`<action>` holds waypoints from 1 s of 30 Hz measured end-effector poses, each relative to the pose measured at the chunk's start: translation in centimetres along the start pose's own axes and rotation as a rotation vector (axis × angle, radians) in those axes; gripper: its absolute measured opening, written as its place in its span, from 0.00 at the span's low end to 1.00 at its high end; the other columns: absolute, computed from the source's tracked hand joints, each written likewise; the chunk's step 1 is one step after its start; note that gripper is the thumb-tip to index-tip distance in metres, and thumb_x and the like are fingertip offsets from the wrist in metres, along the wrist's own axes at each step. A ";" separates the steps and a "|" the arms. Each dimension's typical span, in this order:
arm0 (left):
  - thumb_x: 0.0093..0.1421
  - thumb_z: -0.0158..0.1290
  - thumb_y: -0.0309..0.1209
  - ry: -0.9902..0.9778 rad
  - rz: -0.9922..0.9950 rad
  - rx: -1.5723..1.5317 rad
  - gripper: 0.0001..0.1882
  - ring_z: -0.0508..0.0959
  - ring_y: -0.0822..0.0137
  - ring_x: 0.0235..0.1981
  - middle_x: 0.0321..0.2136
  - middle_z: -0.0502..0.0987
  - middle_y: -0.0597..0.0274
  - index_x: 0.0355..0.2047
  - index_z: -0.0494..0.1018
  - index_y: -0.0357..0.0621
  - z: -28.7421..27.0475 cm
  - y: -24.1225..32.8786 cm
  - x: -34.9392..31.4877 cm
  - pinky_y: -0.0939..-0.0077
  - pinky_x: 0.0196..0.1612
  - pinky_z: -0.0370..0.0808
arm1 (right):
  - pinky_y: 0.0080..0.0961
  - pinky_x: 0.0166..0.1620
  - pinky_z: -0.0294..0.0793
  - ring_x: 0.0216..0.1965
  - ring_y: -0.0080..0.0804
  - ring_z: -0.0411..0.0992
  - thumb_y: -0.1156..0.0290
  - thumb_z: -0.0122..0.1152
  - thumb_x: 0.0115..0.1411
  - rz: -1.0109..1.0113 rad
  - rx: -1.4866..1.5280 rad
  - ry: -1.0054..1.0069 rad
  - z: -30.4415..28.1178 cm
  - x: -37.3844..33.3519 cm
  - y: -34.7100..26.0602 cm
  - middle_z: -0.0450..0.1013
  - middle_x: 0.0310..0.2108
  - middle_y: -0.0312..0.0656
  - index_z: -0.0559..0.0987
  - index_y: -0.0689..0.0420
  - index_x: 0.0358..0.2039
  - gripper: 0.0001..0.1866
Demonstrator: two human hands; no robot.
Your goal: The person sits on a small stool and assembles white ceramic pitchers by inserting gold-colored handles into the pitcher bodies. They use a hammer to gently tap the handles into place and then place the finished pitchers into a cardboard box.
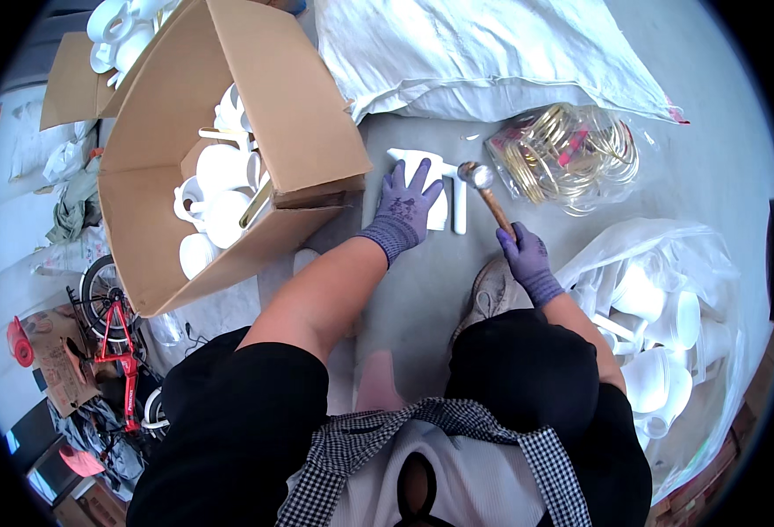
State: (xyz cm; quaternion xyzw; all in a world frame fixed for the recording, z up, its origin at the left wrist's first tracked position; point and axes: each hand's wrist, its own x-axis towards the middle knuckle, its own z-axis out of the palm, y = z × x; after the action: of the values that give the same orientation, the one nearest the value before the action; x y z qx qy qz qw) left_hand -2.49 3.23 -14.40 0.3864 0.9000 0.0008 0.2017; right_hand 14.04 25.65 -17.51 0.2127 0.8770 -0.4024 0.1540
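Observation:
A white plastic jug [438, 204] with a pointed spout and a squared handle lies on the grey floor in front of me. My left hand [406, 204], in a purple knit glove, rests on its body with the fingers spread, covering part of it. To the right, my right hand [525, 255], gloved the same way, is closed round the lower handle of a hammer [496, 209]. The hammer has a brown wooden handle and a shiny metal head. Its head hangs beside the jug's handle, apparently just apart from it.
At left stands an open cardboard box [316, 132] holding white plastic jugs [222, 169]. A white woven sack [492, 53] lies ahead. Beyond the hammer is a clear bag of gold curved metal pieces [571, 158]. A clear plastic bag of white pieces [668, 237] sits at right. A red bicycle [129, 378] stands far left.

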 end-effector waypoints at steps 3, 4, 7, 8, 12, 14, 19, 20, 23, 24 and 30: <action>0.46 0.59 0.30 -0.059 0.001 -0.029 0.40 0.52 0.34 0.66 0.69 0.50 0.50 0.63 0.64 0.57 -0.5 -0.3 -0.1 0.38 0.63 0.58 | 0.49 0.36 0.70 0.32 0.59 0.74 0.47 0.53 0.65 -0.030 0.198 0.069 0.6 -0.5 -1.5 0.74 0.27 0.56 0.74 0.58 0.35 0.23; 0.46 0.58 0.30 -0.020 0.022 -0.026 0.40 0.53 0.34 0.66 0.69 0.50 0.50 0.63 0.63 0.57 -0.3 -0.4 -0.1 0.38 0.62 0.58 | 0.49 0.36 0.71 0.32 0.59 0.74 0.48 0.53 0.65 -0.040 0.176 0.088 0.8 -0.5 -1.6 0.74 0.27 0.56 0.74 0.58 0.35 0.22; 0.47 0.57 0.30 0.036 0.088 0.044 0.39 0.53 0.34 0.66 0.68 0.52 0.50 0.63 0.64 0.55 0.2 -0.8 0.2 0.39 0.62 0.59 | 0.48 0.35 0.70 0.32 0.59 0.73 0.51 0.55 0.65 -0.021 -0.086 -0.007 0.8 0.5 -0.3 0.73 0.27 0.57 0.74 0.58 0.34 0.20; 0.47 0.57 0.31 0.044 0.046 0.014 0.39 0.54 0.35 0.65 0.68 0.52 0.50 0.63 0.64 0.55 0.1 -0.6 0.3 0.41 0.62 0.58 | 0.47 0.35 0.70 0.33 0.59 0.73 0.51 0.55 0.65 -0.028 -0.053 -0.044 0.1 0.3 -0.7 0.73 0.27 0.57 0.74 0.58 0.33 0.20; 0.47 0.57 0.30 0.000 0.057 0.021 0.39 0.54 0.36 0.66 0.68 0.52 0.51 0.63 0.64 0.55 0.3 -1.1 0.0 0.42 0.63 0.57 | 0.48 0.38 0.71 0.34 0.58 0.74 0.48 0.53 0.65 -0.089 0.096 0.051 0.8 -1.1 -2.8 0.75 0.27 0.54 0.75 0.58 0.33 0.23; 0.46 0.58 0.31 -0.004 0.049 0.020 0.39 0.55 0.36 0.65 0.67 0.52 0.50 0.63 0.65 0.56 0.0 -0.7 0.3 0.42 0.63 0.58 | 0.47 0.37 0.71 0.33 0.58 0.74 0.48 0.53 0.65 -0.023 0.046 0.019 1.2 -0.9 -1.6 0.74 0.26 0.55 0.75 0.58 0.33 0.23; 0.46 0.59 0.31 0.031 0.043 0.003 0.39 0.54 0.35 0.66 0.67 0.53 0.49 0.62 0.65 0.56 0.3 -1.2 0.7 0.43 0.63 0.59 | 0.47 0.36 0.71 0.33 0.57 0.74 0.49 0.55 0.64 -0.060 -0.051 -0.063 -0.6 -0.6 -1.2 0.74 0.26 0.54 0.74 0.58 0.33 0.21; 0.46 0.59 0.32 0.025 0.053 -0.015 0.39 0.55 0.35 0.65 0.67 0.53 0.49 0.62 0.65 0.56 0.3 -1.4 0.8 0.43 0.63 0.59 | 0.47 0.36 0.71 0.33 0.57 0.74 0.50 0.56 0.63 -0.062 -0.012 -0.041 -0.7 -1.7 -1.5 0.74 0.26 0.54 0.75 0.58 0.33 0.20; 0.45 0.59 0.29 0.009 0.049 -0.095 0.41 0.56 0.33 0.65 0.67 0.54 0.47 0.63 0.63 0.54 -0.5 -2.5 0.6 0.48 0.65 0.60 | 0.46 0.35 0.71 0.32 0.56 0.74 0.52 0.59 0.62 -0.059 0.061 0.061 -1.1 -2.9 -1.9 0.74 0.27 0.53 0.75 0.57 0.34 0.18; 0.45 0.58 0.28 0.032 0.056 -0.127 0.41 0.56 0.33 0.65 0.67 0.54 0.46 0.64 0.63 0.54 0.1 -3.7 0.4 0.49 0.66 0.60 | 0.46 0.35 0.71 0.32 0.56 0.73 0.53 0.59 0.61 -0.040 0.058 0.089 -1.0 -3.6 -1.1 0.74 0.27 0.53 0.75 0.57 0.35 0.18; 0.49 0.50 0.20 0.168 0.041 -0.423 0.39 0.59 0.43 0.66 0.66 0.57 0.41 0.65 0.60 0.43 -0.2 -7.1 -4.1 0.56 0.68 0.58 | 0.46 0.38 0.71 0.35 0.50 0.74 0.52 0.62 0.58 0.138 -0.173 0.069 0.1 -5.6 5.0 0.74 0.33 0.47 0.74 0.54 0.37 0.18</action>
State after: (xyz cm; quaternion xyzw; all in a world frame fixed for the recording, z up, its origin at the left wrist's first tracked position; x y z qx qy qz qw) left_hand -5.00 -4.56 -13.85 0.3524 0.8854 0.2257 0.2025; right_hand 21.39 27.12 -18.33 0.2720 0.8966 -0.3060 0.1687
